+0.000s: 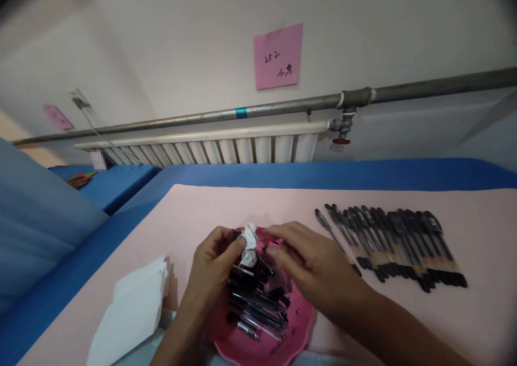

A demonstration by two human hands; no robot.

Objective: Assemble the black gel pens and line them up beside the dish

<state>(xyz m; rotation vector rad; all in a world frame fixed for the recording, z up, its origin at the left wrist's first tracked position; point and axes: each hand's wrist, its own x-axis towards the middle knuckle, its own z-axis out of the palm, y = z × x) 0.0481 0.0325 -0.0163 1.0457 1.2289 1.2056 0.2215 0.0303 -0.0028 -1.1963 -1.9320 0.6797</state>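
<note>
My left hand (218, 255) is closed, with a crumpled white tissue (249, 236) pinched between thumb and fingers. Dark smudges mark the tissue's lower part. Facing it, my right hand (301, 253) has thumb and forefinger curved toward each other; something small and dark shows at their tips, too small to name. Both hands are over a pink scalloped bowl (238, 352). Inside the bowl lie loose black pen parts and clear pen barrels (256, 309), with dark stains on its wall.
On the right, a row of assembled black-capped pens (398, 242) lies on the pink tabletop (194, 209). A stack of white paper (129, 312) sits at the left. Behind the blue table edge (323, 175) are a radiator (242, 150) and a pipe with a red valve (341, 141).
</note>
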